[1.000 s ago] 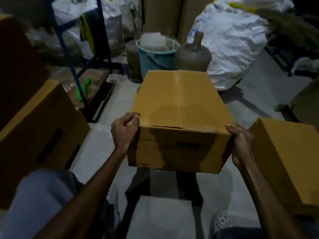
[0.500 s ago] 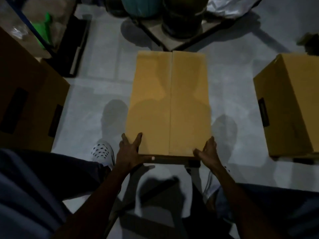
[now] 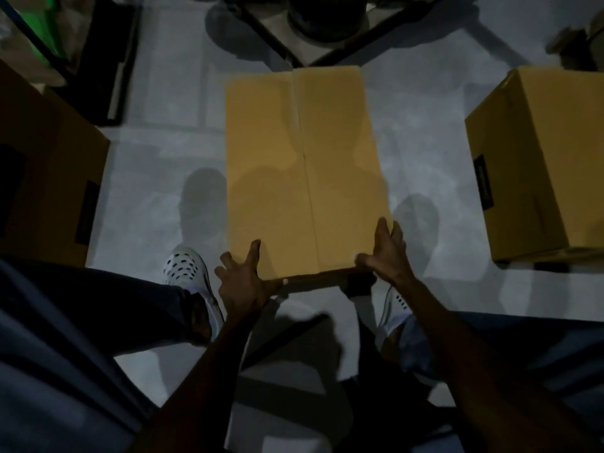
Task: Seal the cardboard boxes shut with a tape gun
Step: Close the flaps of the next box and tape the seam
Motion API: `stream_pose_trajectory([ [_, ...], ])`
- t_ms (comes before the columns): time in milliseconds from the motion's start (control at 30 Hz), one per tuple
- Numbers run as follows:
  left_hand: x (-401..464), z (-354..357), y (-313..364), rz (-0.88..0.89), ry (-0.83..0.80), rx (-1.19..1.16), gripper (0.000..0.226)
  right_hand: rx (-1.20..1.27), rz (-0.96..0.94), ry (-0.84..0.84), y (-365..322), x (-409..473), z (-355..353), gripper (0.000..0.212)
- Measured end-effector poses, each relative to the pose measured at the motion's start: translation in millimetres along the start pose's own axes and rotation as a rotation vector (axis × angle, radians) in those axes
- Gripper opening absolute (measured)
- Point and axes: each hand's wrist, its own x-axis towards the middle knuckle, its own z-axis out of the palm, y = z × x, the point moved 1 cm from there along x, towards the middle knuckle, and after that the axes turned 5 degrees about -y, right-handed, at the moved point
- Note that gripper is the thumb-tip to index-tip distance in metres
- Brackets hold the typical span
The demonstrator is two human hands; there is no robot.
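A tan cardboard box lies on the pale floor in front of me, its two top flaps closed with the seam running away from me. My left hand rests at the box's near left corner with fingers spread and straight. My right hand touches the near right corner, fingers straight along the side edge and thumb on the near edge. No tape gun is in view.
A second tan box stands at the right. A larger dark box stands at the left. A low dark frame with a round vessel sits just beyond the middle box. My feet in white shoes flank the box's near end.
The box went from being carried in both hands to lying on the floor. My view tilted down, and both hands loosened to the near corners with straight fingers.
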Motion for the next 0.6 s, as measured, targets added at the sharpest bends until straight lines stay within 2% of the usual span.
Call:
stream_pose_trajectory([
  [100,-17.5,22.2,21.2,-0.043,-0.015,-0.159,0.105,-0.116,-0.118,0.006,-3.8,12.6,-28.1,0.091],
  [167,-30.8,47.3,42.6,-0.022,-0.07,-0.328,0.108,-0.029,-0.123,-0.034,-3.3,19.3,-35.0,0.08],
  [233,-44.1,63.5,73.1,0.004,-0.195,-0.562,0.111,0.037,-0.042,0.008,-3.0,16.1,-25.8,0.079],
  [300,-49.4,69.3,100.3,0.047,-0.343,-0.717,0.106,0.137,0.101,0.162,-2.7,0.5,-5.1,0.094],
  [367,-41.7,65.4,109.2,0.129,-0.405,-0.695,0.098,0.336,0.271,0.252,-2.5,-18.8,18.5,0.11],
  [433,-26.3,56.5,99.5,0.226,-0.36,-0.605,0.083,0.42,0.301,0.238,-9.4,-31.8,39.3,0.119],
  [500,-1.9,41.8,80.9,0.272,-0.266,-0.445,0.073,0.344,0.237,0.212,-19.8,-34.8,54.1,0.117],
  [600,46.7,3.5,56.2,0.176,-0.123,-0.217,0.079,0.085,0.181,0.232,-29.8,-32.7,57.4,0.108],
])
